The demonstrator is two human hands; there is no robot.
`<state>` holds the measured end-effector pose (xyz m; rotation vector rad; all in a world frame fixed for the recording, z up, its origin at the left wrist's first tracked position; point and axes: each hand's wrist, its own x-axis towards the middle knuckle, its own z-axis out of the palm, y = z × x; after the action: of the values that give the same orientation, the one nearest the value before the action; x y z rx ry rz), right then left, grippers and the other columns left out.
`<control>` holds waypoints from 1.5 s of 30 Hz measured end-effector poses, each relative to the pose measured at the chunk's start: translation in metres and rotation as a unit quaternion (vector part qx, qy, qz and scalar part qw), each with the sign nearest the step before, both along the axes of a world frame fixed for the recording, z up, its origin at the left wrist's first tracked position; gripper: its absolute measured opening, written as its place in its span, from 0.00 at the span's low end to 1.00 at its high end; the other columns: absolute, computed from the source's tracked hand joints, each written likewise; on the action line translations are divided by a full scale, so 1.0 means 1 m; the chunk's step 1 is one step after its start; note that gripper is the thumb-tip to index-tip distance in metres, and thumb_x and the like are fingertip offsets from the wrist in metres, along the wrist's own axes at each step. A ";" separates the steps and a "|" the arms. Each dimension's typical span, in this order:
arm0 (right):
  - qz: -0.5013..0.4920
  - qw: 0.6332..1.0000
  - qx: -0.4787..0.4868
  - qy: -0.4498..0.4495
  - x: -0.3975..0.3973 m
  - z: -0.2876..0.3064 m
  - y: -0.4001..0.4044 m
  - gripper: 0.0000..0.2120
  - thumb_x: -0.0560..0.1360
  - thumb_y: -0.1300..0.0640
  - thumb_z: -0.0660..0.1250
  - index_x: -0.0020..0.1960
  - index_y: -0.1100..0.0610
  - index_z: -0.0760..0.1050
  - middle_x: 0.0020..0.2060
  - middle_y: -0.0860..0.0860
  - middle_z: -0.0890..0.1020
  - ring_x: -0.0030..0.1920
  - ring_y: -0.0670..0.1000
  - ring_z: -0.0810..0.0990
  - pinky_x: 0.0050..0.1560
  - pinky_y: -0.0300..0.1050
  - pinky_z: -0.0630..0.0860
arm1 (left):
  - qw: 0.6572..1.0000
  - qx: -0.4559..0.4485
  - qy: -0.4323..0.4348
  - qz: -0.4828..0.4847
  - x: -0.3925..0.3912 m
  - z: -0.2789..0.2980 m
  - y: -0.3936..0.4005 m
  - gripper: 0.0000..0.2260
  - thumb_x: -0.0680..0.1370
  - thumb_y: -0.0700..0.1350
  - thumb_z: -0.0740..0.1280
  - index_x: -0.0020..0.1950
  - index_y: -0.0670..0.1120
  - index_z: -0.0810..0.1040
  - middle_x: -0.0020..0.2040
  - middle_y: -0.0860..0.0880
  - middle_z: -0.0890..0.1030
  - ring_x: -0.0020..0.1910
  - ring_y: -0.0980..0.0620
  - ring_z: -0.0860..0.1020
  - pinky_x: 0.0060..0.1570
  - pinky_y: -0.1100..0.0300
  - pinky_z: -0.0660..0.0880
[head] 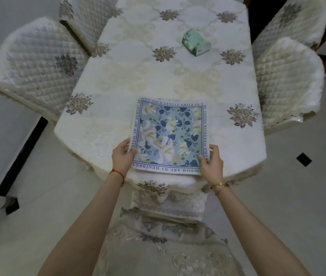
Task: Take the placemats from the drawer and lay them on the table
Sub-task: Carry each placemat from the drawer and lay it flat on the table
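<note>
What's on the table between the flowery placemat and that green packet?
Only bare tablecloth with one embroidered flower, seen in the head view, between placemat and green packet.

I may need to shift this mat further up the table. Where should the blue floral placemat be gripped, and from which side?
Grip the placemat at its two near corners, coming from the near table edge, probably thumbs on top. It is thin and lies flat on the tablecloth, so only its edges offer purchase. The left hand and right hand already pinch those corners, so lift there and slide it forward.
</note>
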<state>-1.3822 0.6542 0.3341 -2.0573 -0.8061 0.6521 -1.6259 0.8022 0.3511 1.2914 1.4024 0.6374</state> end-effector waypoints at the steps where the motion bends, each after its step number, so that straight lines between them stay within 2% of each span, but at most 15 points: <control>1: 0.000 1.000 -0.004 0.001 0.001 -0.004 0.002 0.16 0.76 0.60 0.65 0.60 0.55 0.64 0.46 0.53 0.80 0.45 0.56 0.80 0.45 0.52 0.76 | 1.000 -0.002 0.006 0.000 0.001 -0.004 0.003 0.17 0.73 0.36 0.69 0.59 0.50 0.79 0.52 0.45 0.84 0.51 0.46 0.82 0.54 0.44 0.78; 6: -0.010 1.000 -0.011 0.004 -0.003 -0.017 0.004 0.16 0.76 0.60 0.65 0.62 0.58 0.65 0.48 0.54 0.81 0.45 0.54 0.80 0.44 0.47 0.76 | 0.999 -0.006 0.032 -0.014 0.001 -0.015 0.012 0.16 0.74 0.35 0.68 0.60 0.48 0.78 0.52 0.46 0.83 0.52 0.46 0.82 0.55 0.45 0.78; 9: -0.017 0.999 -0.026 -0.029 -0.004 -0.022 0.000 0.17 0.76 0.58 0.66 0.62 0.59 0.67 0.50 0.52 0.80 0.43 0.50 0.78 0.40 0.38 0.70 | 0.998 0.002 0.043 -0.034 -0.001 -0.020 0.013 0.15 0.75 0.36 0.68 0.61 0.45 0.78 0.54 0.45 0.83 0.51 0.48 0.82 0.56 0.47 0.78; 10: -0.017 0.998 -0.031 -0.047 -0.004 -0.023 -0.001 0.18 0.75 0.57 0.67 0.62 0.59 0.68 0.50 0.52 0.80 0.44 0.50 0.77 0.41 0.38 0.69 | 0.998 0.004 0.048 -0.032 -0.001 -0.021 0.015 0.15 0.74 0.37 0.69 0.61 0.45 0.78 0.53 0.45 0.83 0.51 0.48 0.81 0.56 0.49 0.78; 12: -0.007 0.995 -0.037 -0.095 -0.001 -0.028 -0.003 0.19 0.74 0.55 0.69 0.62 0.59 0.69 0.51 0.54 0.78 0.50 0.54 0.76 0.48 0.44 0.72 | 0.997 0.016 0.069 -0.027 -0.003 -0.023 0.017 0.17 0.73 0.38 0.71 0.62 0.45 0.78 0.52 0.45 0.83 0.49 0.51 0.81 0.54 0.55 0.78; 14: 0.013 0.984 -0.057 -0.167 0.005 -0.033 -0.004 0.22 0.73 0.54 0.70 0.63 0.61 0.69 0.52 0.57 0.76 0.53 0.56 0.72 0.54 0.46 0.68 | 0.992 0.056 0.108 -0.036 -0.005 -0.024 0.020 0.20 0.72 0.39 0.72 0.64 0.45 0.77 0.51 0.46 0.83 0.47 0.52 0.80 0.53 0.60 0.77; 17: 0.028 0.961 -0.075 -0.263 0.014 -0.034 0.003 0.26 0.74 0.51 0.69 0.66 0.64 0.67 0.58 0.60 0.73 0.58 0.59 0.70 0.59 0.47 0.65 | 0.970 0.151 0.174 -0.085 -0.005 -0.025 0.029 0.20 0.75 0.41 0.69 0.68 0.43 0.73 0.59 0.44 0.80 0.55 0.48 0.78 0.60 0.53 0.74; 19: 0.042 0.961 -0.048 -0.270 0.019 -0.031 0.018 0.25 0.77 0.52 0.65 0.69 0.64 0.65 0.64 0.61 0.71 0.64 0.59 0.68 0.66 0.51 0.65 | 0.946 0.210 0.213 -0.122 0.001 -0.025 0.041 0.19 0.78 0.43 0.65 0.69 0.42 0.71 0.65 0.44 0.76 0.63 0.46 0.73 0.65 0.53 0.70; 23: 0.131 0.949 -0.034 -0.284 0.027 -0.025 0.078 0.25 0.79 0.50 0.58 0.72 0.61 0.62 0.71 0.57 0.66 0.72 0.57 0.61 0.74 0.53 0.57 | 0.908 0.292 0.220 -0.203 0.038 -0.028 0.079 0.18 0.80 0.45 0.61 0.70 0.44 0.70 0.68 0.46 0.73 0.67 0.48 0.70 0.65 0.56 0.68; 27: 0.206 0.936 -0.054 -0.281 0.027 -0.030 0.147 0.26 0.80 0.49 0.54 0.75 0.58 0.58 0.75 0.55 0.60 0.76 0.55 0.53 0.75 0.54 0.49 | 0.873 0.330 0.220 -0.285 0.085 -0.038 0.115 0.19 0.81 0.44 0.60 0.72 0.44 0.68 0.72 0.44 0.69 0.72 0.46 0.65 0.72 0.53 0.62; 32: 0.263 0.914 -0.084 -0.298 0.022 -0.050 0.199 0.26 0.81 0.50 0.53 0.76 0.58 0.55 0.76 0.54 0.58 0.76 0.54 0.51 0.75 0.52 0.44 | 0.829 0.346 0.266 -0.351 0.120 -0.060 0.142 0.21 0.82 0.46 0.55 0.75 0.43 0.63 0.76 0.45 0.62 0.76 0.46 0.56 0.75 0.50 0.53; 37: 0.276 0.902 -0.089 -0.320 0.035 -0.061 0.195 0.29 0.81 0.44 0.50 0.76 0.57 0.53 0.76 0.52 0.56 0.76 0.51 0.52 0.75 0.48 0.44 | 0.806 0.358 0.293 -0.368 0.113 -0.079 0.151 0.23 0.83 0.51 0.52 0.77 0.46 0.57 0.78 0.48 0.57 0.77 0.50 0.53 0.76 0.52 0.51; 41: 0.239 0.914 -0.100 -0.313 0.056 -0.058 0.169 0.30 0.80 0.41 0.49 0.77 0.55 0.48 0.77 0.50 0.53 0.76 0.49 0.49 0.75 0.46 0.42 | 0.815 0.347 0.303 -0.351 0.100 -0.079 0.155 0.26 0.82 0.54 0.52 0.77 0.45 0.55 0.78 0.47 0.57 0.77 0.50 0.53 0.76 0.53 0.49; 45: 0.209 0.913 -0.138 -0.323 0.081 -0.057 0.138 0.30 0.81 0.40 0.47 0.77 0.54 0.46 0.77 0.50 0.50 0.76 0.47 0.46 0.76 0.49 0.42 | 0.815 0.340 0.323 -0.340 0.084 -0.077 0.159 0.28 0.82 0.56 0.53 0.77 0.44 0.54 0.78 0.46 0.57 0.77 0.50 0.54 0.76 0.53 0.50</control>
<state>-1.3009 0.7922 0.2773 -2.4137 -1.6484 0.2987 -1.5422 0.9615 0.2744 2.6117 1.0848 0.1756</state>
